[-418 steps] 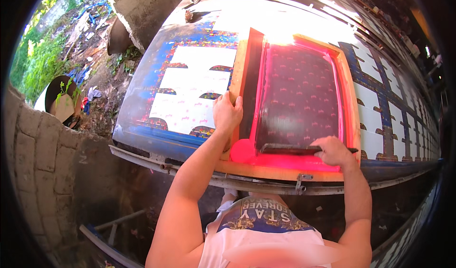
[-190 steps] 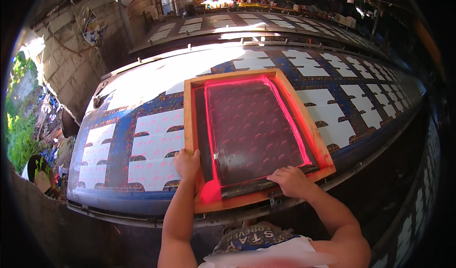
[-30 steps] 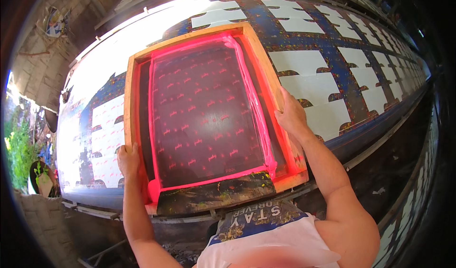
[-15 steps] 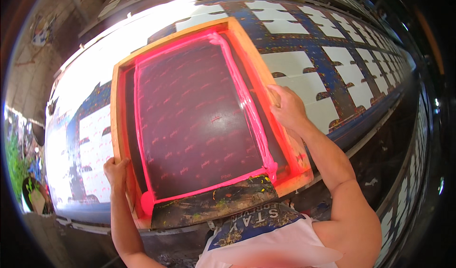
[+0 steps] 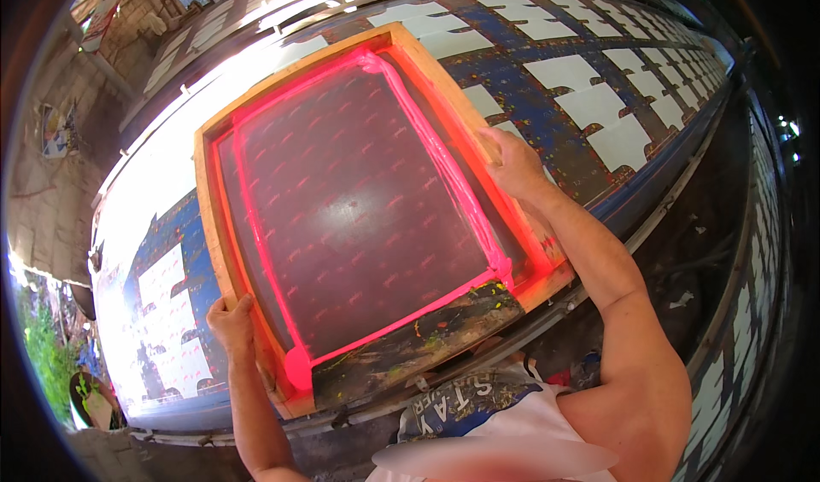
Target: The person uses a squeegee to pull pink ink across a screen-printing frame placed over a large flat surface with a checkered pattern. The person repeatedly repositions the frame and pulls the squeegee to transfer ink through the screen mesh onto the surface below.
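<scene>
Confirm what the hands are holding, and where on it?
Both grip the wooden printing screen frame: left hand on its left side rail near the front corner, right hand on its right side rail.

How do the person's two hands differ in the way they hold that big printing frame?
The left hand grips the wooden screen frame low on its left side, near the corner closest to the body; the right hand sits higher up on the right side. The left hand's fingers curl around the outer edge, while the right hand rests more on top of the rail. Both are bare and touch the same orange frame with its pink-inked mesh.
</scene>
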Motion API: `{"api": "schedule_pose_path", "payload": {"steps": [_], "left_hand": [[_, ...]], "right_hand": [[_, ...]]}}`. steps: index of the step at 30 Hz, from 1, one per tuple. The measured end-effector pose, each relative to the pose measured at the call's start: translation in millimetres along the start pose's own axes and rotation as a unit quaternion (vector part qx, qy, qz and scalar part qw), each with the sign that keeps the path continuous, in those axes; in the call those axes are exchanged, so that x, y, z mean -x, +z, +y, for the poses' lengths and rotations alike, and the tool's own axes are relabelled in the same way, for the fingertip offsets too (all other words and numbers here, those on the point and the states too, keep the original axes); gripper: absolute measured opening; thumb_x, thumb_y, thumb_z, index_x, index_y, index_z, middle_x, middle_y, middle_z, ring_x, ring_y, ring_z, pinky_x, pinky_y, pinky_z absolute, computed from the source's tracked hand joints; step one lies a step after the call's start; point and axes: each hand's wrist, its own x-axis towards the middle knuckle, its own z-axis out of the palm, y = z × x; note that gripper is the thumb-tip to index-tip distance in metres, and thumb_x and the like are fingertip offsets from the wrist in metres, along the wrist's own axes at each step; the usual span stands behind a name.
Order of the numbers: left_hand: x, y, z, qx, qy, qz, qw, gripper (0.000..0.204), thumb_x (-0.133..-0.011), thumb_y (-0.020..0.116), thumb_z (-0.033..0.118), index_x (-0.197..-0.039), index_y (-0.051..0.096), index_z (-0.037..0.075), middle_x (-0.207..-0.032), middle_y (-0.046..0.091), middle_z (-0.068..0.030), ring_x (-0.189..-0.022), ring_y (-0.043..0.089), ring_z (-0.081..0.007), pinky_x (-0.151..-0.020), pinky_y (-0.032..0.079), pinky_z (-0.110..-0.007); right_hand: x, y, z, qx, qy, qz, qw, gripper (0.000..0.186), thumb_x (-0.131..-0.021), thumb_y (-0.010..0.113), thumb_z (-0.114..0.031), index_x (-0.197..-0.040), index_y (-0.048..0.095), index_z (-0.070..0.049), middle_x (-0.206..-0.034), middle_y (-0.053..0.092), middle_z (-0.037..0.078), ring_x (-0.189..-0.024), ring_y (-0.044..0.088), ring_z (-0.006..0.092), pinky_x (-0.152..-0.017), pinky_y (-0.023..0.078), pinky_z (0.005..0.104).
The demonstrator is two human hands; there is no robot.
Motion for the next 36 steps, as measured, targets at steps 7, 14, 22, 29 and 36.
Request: {"api": "schedule_pose_path", "payload": {"steps": [7, 14, 22, 29, 36], "left_hand": [[55, 86, 52, -0.047, 0.010, 0.015, 0.999, 0.031, -0.082, 0.096, 0.013, -0.104, 0.084, -0.006, -0.100, 0.077, -0.0141, -0.088, 0.072, -0.0256, -0.084, 0.059, -0.042], [110, 150, 100, -0.098, 0.036, 0.041, 0.994, 0.036, -0.081, 0.097, 0.021, -0.104, 0.084, -0.004, -0.101, 0.072, -0.0153, -0.093, 0.070, -0.0308, -0.088, 0.057, -0.046], [136, 191, 130, -0.091, 0.035, 0.035, 0.995, 0.037, -0.080, 0.097, 0.022, -0.101, 0.083, -0.005, -0.099, 0.072, -0.0168, -0.091, 0.071, -0.0329, -0.086, 0.056, -0.048], [143, 205, 136, -0.119, 0.029, 0.039, 0.992, 0.039, -0.079, 0.099, 0.022, -0.101, 0.082, -0.005, -0.098, 0.072, -0.0178, -0.091, 0.071, -0.0360, -0.086, 0.056, -0.049], [137, 211, 128, -0.127, 0.003, 0.011, 0.992, 0.042, -0.079, 0.098, 0.027, -0.101, 0.082, -0.005, -0.100, 0.073, -0.0193, -0.093, 0.071, -0.0371, -0.088, 0.056, -0.051]], "right_hand": [[-3, -45, 115, -0.014, 0.018, 0.033, 0.999, 0.068, -0.089, 0.071, 0.000, -0.155, 0.063, -0.013, -0.149, 0.070, 0.020, -0.142, 0.064, 0.0399, -0.120, 0.052, 0.0483], [-6, -88, 194, -0.039, 0.030, 0.058, 0.997, 0.069, -0.088, 0.071, 0.000, -0.156, 0.063, -0.012, -0.153, 0.069, 0.018, -0.145, 0.063, 0.0378, -0.122, 0.050, 0.0472], [-15, -118, 236, -0.050, 0.046, 0.045, 0.997, 0.071, -0.089, 0.069, -0.001, -0.159, 0.061, -0.011, -0.157, 0.067, 0.019, -0.148, 0.062, 0.0377, -0.124, 0.049, 0.0455], [-18, -120, 259, -0.063, 0.041, 0.033, 0.997, 0.071, -0.090, 0.070, -0.002, -0.159, 0.061, -0.011, -0.156, 0.066, 0.020, -0.147, 0.062, 0.0387, -0.124, 0.049, 0.0459], [9, -137, 228, 0.050, -0.047, 0.020, 0.997, 0.064, -0.095, 0.076, -0.008, -0.157, 0.062, -0.007, -0.152, 0.067, 0.021, -0.143, 0.062, 0.0414, -0.122, 0.050, 0.0492]]}}
